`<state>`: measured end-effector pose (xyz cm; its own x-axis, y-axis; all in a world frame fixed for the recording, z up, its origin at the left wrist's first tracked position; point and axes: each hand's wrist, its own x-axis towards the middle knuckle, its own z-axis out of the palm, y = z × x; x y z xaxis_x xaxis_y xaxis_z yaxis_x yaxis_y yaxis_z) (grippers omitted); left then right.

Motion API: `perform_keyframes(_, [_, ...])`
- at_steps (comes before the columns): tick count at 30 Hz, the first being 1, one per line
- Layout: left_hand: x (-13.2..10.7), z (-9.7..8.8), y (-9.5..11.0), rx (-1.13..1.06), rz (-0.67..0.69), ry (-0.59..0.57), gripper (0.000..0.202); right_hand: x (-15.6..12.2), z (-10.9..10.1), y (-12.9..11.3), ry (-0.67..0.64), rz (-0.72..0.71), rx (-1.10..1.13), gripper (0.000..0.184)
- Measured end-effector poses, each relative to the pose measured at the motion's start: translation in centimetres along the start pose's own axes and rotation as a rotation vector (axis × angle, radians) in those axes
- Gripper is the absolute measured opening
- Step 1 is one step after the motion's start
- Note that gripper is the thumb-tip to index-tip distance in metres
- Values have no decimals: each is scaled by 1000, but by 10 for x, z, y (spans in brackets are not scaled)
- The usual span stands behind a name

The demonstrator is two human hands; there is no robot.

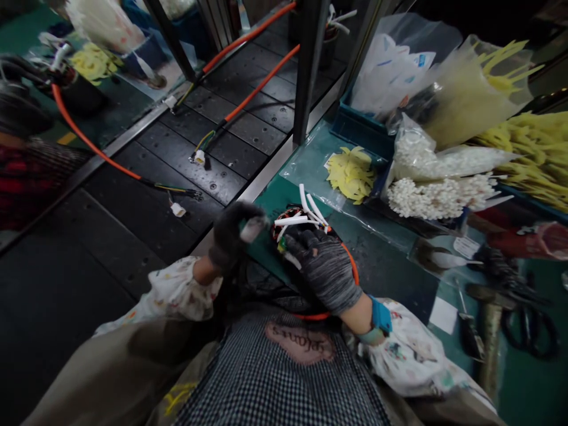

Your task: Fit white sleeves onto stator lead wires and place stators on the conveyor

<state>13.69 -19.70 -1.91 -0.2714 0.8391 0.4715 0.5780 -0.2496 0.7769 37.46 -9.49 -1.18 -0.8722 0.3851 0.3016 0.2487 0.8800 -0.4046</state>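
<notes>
Centrally, a round, dark, wire-wound component (288,212), with stiff white plastic tubes (290,221) projecting from its top, is seen at the near edge of the green tabletop (270,257). The right hand (326,266), in a grey striped knit glove, covers the component's near right side, its fingers part-bent and touching; whether they grip a wire cannot be told. The left hand (233,234), in a dark glove, is raised just left of the component, fingers curled; motion blur hides whether its fingertips hold anything. A bright orange cable (355,265) curves along the component's right side. Beyond the component, to the right, lies a heap of flat yellow strips (350,174); to its left runs a black slatted conveyor (261,142).
</notes>
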Motion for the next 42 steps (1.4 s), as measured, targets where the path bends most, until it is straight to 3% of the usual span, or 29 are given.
perform_keyframes(2, [22,6,-10,-31,-111,-137,53,3,0,4,-8,0,42,27])
perform_keyframes(4, [39,13,-16,-145,-219,-416,71,2,0,5,-5,28,72,26])
perform_keyframes(6, [45,16,-14,-275,-298,-613,71,-4,0,1,45,53,90,26])
perform_keyframes(7, [43,15,-11,-320,-313,-641,69,-9,0,-4,93,55,85,25])
perform_keyframes(10, [23,8,3,-375,-251,-556,73,-25,0,-24,200,35,1,22])
perform_keyframes(14, [-8,2,17,-424,-148,-424,81,-39,-3,-44,179,-25,-115,16])
perform_keyframes(18, [-24,9,21,-365,-86,-325,82,-45,-4,-46,196,-64,-178,16])
perform_keyframes(21, [-27,14,23,-329,-12,-317,81,-47,-3,-44,235,-80,-186,16])
perform_keyframes(27, [-35,15,18,-291,75,-374,109,-50,3,-43,205,-70,-180,15])
perform_keyframes(32, [-47,21,10,-366,26,-365,107,-62,0,-38,269,-127,-138,19])
perform_keyframes(37, [-51,24,7,-377,19,-336,104,-67,-2,-37,246,-88,-94,26])
perform_keyframes(42, [-55,23,6,-366,13,-337,106,-60,1,-45,233,-30,-106,20])
